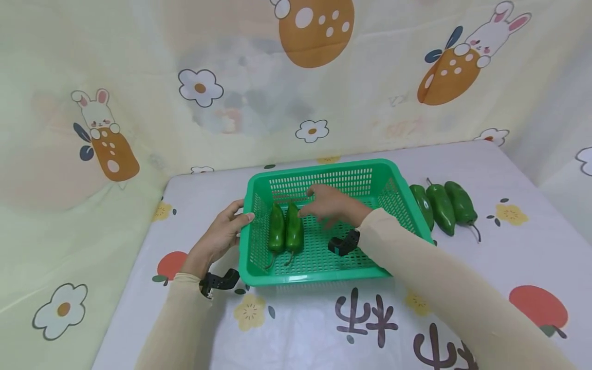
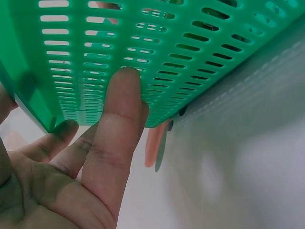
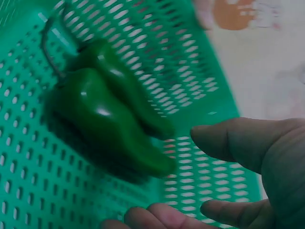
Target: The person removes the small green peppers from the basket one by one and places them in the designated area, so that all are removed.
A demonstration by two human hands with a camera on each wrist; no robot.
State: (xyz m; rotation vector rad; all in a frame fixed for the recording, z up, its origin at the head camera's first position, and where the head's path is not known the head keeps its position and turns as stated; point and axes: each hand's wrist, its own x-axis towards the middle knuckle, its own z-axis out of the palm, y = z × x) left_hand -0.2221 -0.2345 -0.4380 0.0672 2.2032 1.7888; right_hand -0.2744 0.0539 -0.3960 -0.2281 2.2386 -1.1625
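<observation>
Two green peppers (image 1: 276, 231) lie side by side at the left end of a green plastic basket (image 1: 314, 280), stems toward me. My left hand (image 1: 219, 234) holds the basket's left side, thumb over the rim and fingers against the outer wall. In the left wrist view, the fingers (image 2: 121, 129) touch the slotted wall from outside. Inside the basket my right hand (image 1: 330, 203) hovers just right of the peppers, holding nothing. The right wrist view shows its thumb and fingers spread apart near the tips of both peppers (image 3: 105, 114).
Several things stand about the basket: three more green peppers (image 1: 441, 208) lie on the table just beyond its right side. A pale patterned cloth (image 1: 314, 329) covers the table. Behind the table hangs a cream sheet (image 1: 250, 113) printed with rabbits and flowers.
</observation>
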